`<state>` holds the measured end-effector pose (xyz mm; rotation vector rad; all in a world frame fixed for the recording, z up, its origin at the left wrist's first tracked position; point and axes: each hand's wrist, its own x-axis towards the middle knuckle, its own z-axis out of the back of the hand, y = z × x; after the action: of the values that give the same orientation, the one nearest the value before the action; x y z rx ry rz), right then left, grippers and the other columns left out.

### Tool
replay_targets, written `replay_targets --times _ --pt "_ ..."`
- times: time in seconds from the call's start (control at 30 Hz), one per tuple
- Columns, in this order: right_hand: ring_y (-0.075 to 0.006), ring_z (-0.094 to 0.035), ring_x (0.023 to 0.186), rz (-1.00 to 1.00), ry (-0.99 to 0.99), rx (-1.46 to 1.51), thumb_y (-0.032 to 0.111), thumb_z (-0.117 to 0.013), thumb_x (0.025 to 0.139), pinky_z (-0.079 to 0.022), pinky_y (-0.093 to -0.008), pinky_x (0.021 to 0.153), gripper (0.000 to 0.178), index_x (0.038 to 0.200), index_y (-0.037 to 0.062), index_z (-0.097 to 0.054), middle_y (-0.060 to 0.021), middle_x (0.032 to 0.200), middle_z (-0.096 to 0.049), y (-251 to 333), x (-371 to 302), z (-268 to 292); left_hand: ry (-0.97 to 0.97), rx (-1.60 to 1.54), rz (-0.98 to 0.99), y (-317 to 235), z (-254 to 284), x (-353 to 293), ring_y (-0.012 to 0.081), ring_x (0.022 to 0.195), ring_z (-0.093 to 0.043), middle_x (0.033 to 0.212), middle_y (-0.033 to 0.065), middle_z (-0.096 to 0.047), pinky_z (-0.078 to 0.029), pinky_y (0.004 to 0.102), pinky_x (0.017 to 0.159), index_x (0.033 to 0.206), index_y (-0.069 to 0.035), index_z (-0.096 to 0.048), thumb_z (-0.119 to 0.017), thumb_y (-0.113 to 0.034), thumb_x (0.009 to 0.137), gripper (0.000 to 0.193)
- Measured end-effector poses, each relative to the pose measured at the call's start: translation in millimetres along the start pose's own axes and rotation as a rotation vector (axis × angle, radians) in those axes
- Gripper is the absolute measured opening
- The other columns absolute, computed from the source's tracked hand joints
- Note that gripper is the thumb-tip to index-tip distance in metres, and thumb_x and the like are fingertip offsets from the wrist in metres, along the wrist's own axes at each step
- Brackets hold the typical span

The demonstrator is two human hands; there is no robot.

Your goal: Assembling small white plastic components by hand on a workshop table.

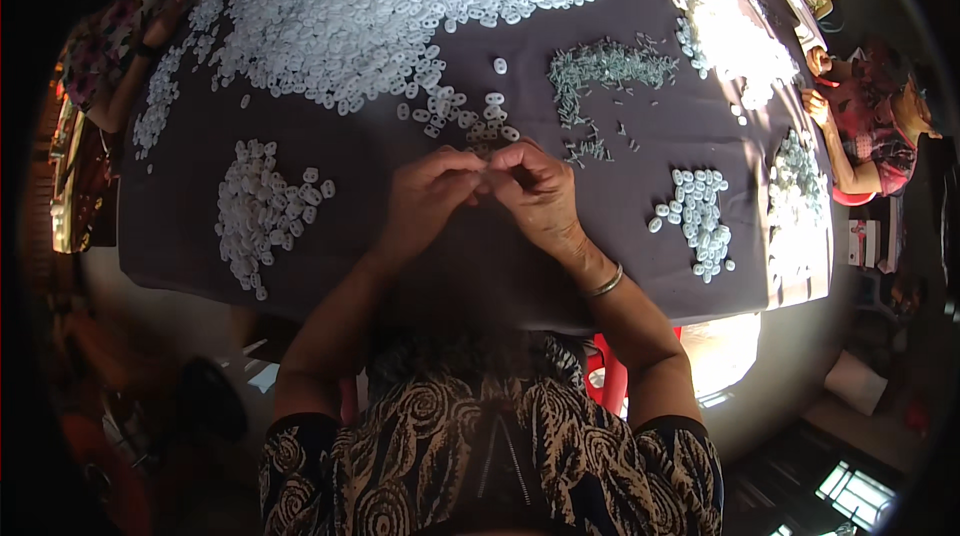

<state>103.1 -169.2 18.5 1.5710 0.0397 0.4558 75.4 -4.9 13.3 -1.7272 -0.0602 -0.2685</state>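
Over the middle of the table, my left hand point(432, 194) and my right hand point(540, 198) meet fingertip to fingertip. Both are closed in a pinch, and whatever small thing sits between the fingers is too hidden to name. Just beyond the fingertips lie several loose white oval plastic pieces point(494, 112) with hole-like marks. Left of my left hand is a small heap of the same white ovals point(262, 206). To the right of my right hand lies another group of pale ovals point(700, 221). Farther off at the right are many small grey-green screw-like pins point(605, 74).
A large spread of white ovals point(370, 16) covers the table's far left. Sunlit heaps point(735, 41) lie along the right side of the dark tablecloth point(600, 266). Other people sit at the left point(115, 56) and right point(880, 126) edges. A red chair point(612, 376) shows below the table.
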Motion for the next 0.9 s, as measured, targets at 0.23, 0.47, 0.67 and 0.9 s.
replay_targets --times 0.23,0.47,0.67,0.9 --pt "-0.0071 -0.06 0.075 0.017 -0.012 -0.011 -0.008 -0.063 0.078 -0.049 -0.0203 0.067 0.01 0.079 0.0016 -0.059 -0.0014 0.083 -0.058 2.1 -2.0 -1.5 0.016 -0.037 -0.043 1.6 0.4 -0.9 0.0145 0.077 -0.061 0.089 0.0089 -0.059 -0.052 0.025 0.065 0.101 0.001 -0.062 -0.055 0.011 0.084 0.021" --pt "-0.0065 -0.055 0.07 0.067 0.107 -0.327 -0.004 -0.065 0.08 -0.045 -0.0208 0.061 0.009 0.088 0.0016 -0.063 -0.0002 0.079 -0.058 34.3 8.7 31.9 -0.055 0.016 0.036 -1.7 3.5 -0.1 0.0126 0.074 -0.061 0.087 0.0073 -0.061 -0.051 0.0247 0.064 0.097 0.001 -0.063 -0.057 0.007 0.085 0.015" --pt "-0.0033 -0.049 0.067 -0.195 -0.191 -0.386 0.0 -0.064 0.083 -0.04 -0.019 0.059 0.004 0.086 0.0019 -0.064 0.0037 0.078 -0.057 51.4 2.8 106.3 -0.083 0.011 0.035 -0.8 2.2 2.7 0.0127 0.073 -0.061 0.088 0.0075 -0.062 -0.052 0.0252 0.063 0.097 0.0 -0.064 -0.059 0.004 0.086 0.013" --pt "-0.0049 -0.051 0.067 -0.153 -0.016 -0.652 -0.001 -0.063 0.081 -0.041 -0.0198 0.061 0.005 0.085 -0.0008 -0.062 0.0005 0.078 -0.057 30.8 -8.5 105.5 -0.166 -0.046 0.069 -3.8 2.6 2.9 0.0112 0.072 -0.061 0.088 0.007 -0.063 -0.052 0.0234 0.062 0.097 0.001 -0.064 -0.061 0.005 0.085 0.013"
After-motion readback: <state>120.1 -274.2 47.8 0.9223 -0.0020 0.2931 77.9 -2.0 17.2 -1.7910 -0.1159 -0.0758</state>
